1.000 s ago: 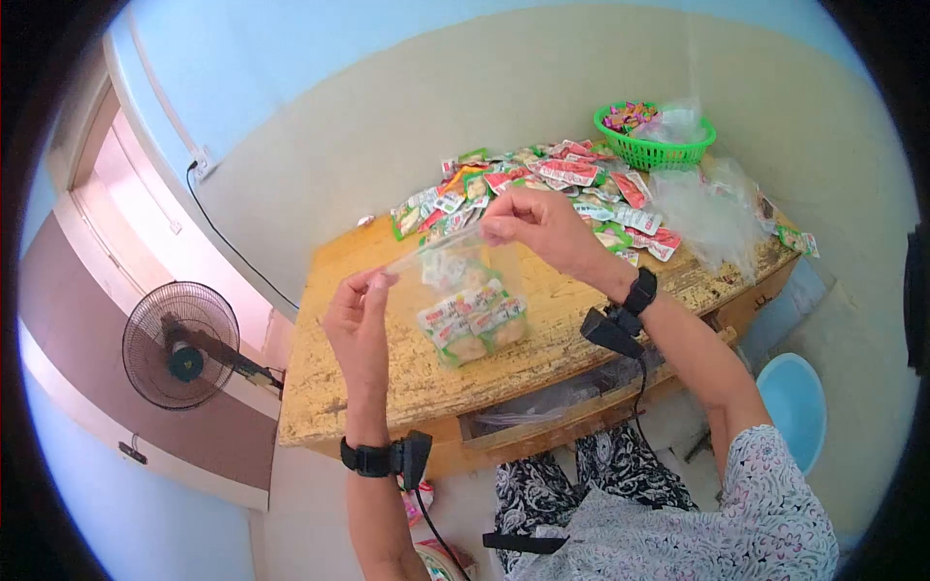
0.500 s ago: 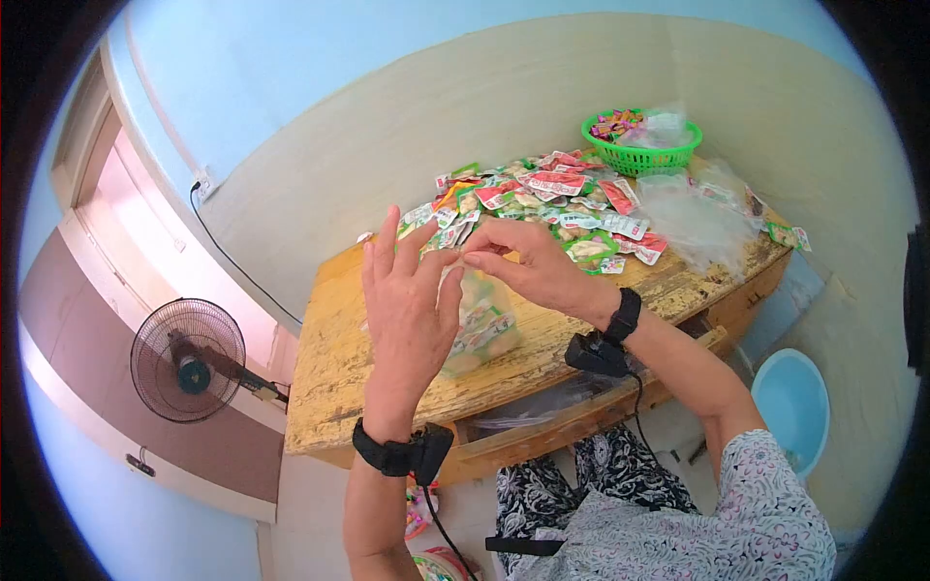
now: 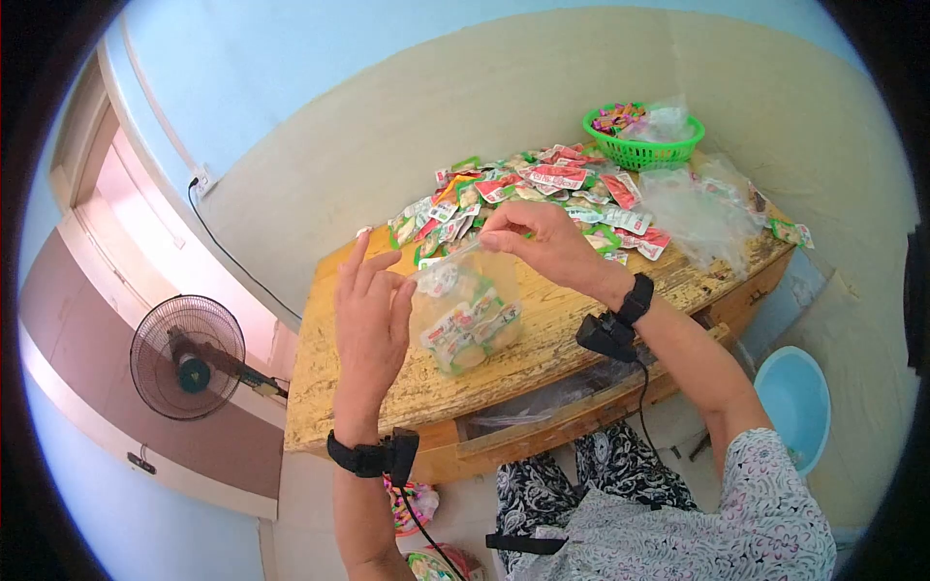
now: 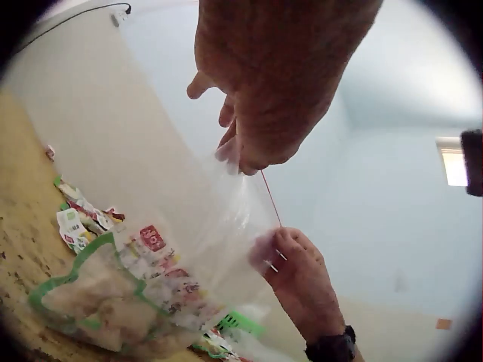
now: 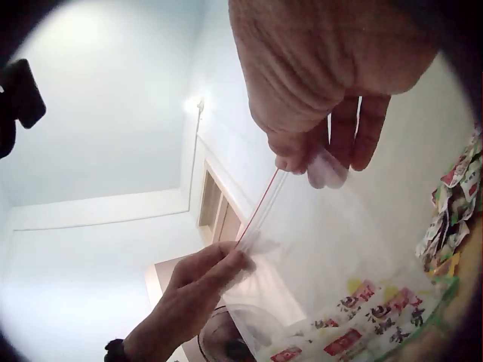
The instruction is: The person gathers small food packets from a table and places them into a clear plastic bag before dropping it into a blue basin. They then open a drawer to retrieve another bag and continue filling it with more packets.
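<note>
A clear zip bag (image 3: 467,327) with a thin red line along its top edge hangs between my two hands over the table (image 3: 387,392). Several snack packets (image 5: 355,324) with white, red and green print sit inside its lower part. My left hand (image 3: 373,324) pinches the left end of the bag's top between thumb and forefinger, its other fingers raised. At the opposite end, my right hand (image 3: 547,242) pinches the same edge with thumb and fingertips. The red line (image 4: 270,197) stretches taut from one hand to the other.
A heap of snack packets (image 3: 557,177) covers the back of the table. Behind it stands a green basket (image 3: 644,153) of small wrapped pieces, with loose clear bags (image 3: 697,218) alongside. The front drawer (image 3: 542,407) is pulled out. A fan (image 3: 189,358) stands left, a blue basin (image 3: 792,407) right.
My left hand came across to my right hand along the bag's top edge, then moved back left to that edge's left end. My right hand stayed near the same place, pinching the edge.
</note>
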`<state>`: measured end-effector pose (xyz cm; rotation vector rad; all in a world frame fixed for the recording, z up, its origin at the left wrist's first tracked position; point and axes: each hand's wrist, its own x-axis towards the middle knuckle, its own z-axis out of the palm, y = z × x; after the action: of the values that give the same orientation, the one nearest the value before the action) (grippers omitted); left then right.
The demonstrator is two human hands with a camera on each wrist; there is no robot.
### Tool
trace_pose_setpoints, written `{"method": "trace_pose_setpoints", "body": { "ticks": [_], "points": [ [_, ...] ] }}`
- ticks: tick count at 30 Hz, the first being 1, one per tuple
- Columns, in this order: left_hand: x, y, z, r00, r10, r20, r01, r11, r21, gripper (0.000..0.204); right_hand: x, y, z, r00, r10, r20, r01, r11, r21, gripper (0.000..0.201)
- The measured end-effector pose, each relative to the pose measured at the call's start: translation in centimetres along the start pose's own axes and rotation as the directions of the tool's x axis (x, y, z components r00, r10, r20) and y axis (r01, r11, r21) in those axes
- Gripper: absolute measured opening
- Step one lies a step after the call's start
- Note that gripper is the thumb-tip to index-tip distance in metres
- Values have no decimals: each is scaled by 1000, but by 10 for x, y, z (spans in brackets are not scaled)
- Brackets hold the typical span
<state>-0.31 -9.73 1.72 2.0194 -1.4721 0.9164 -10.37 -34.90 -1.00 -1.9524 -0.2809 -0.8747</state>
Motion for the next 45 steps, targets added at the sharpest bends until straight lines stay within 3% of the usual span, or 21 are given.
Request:
{"method": "trace_pose_setpoints", "body": {
  "ticks": [3, 6, 9, 12, 15, 18, 24, 27, 30, 36, 39, 42, 45],
  "points": [
    [-7, -9, 4, 998, -60, -29, 56, 992, -112, 8, 4, 3, 0, 1000, -16, 26, 15, 998, 61, 15],
    [-8, -9, 3, 997, -43, -70, 32, 987, -156, 6, 16, -1, -2, 996, -57, 74, 64, 994, -94, 16],
    [-10, -12, 5, 994, -105, -42, 91, 963, -255, 6, 30, -24, 4, 937, -334, 100, 348, 887, -303, 19],
    [-8, -10, 4, 995, -83, -51, 68, 967, -246, 6, 47, -29, 26, 865, -470, 175, 500, 781, -374, 20],
    [-6, -7, 6, 992, -54, -117, 27, 976, -217, 6, 55, -32, 44, 817, -506, 278, 577, 712, -400, 19],
    [-9, -10, 7, 990, -79, -120, 46, 966, -254, 7, 54, -35, 49, 851, -437, 291, 522, 761, -385, 19],
    [-9, -10, 10, 993, -81, -89, 53, 957, -287, 8, 54, -36, 44, 843, -378, 382, 514, 776, -367, 21],
    [-11, -14, 12, 993, -77, -92, 49, 961, -271, 8, 56, -30, 43, 783, -476, 401, 620, 652, -436, 20],
    [-14, -15, 10, 990, -115, -80, 83, 942, -325, 9, 50, -33, 35, 804, -429, 412, 582, 711, -395, 19],
    [-16, -18, 10, 989, -127, -81, 83, 909, -408, 11, 48, -30, 28, 884, -235, 404, 375, 874, -310, 16],
    [-18, -11, 8, 987, -151, -63, 113, 909, -402, 20, 50, -29, 25, 890, -179, 420, 339, 874, -347, 17],
    [-19, -7, 9, 959, -278, -58, 214, 842, -494, 21, 50, -33, 24, 890, -123, 440, 302, 881, -365, 18],
    [-20, -13, 12, 941, -333, -55, 247, 789, -563, 15, 49, -32, 24, 888, -167, 428, 333, 876, -349, 19]
  ]
}}
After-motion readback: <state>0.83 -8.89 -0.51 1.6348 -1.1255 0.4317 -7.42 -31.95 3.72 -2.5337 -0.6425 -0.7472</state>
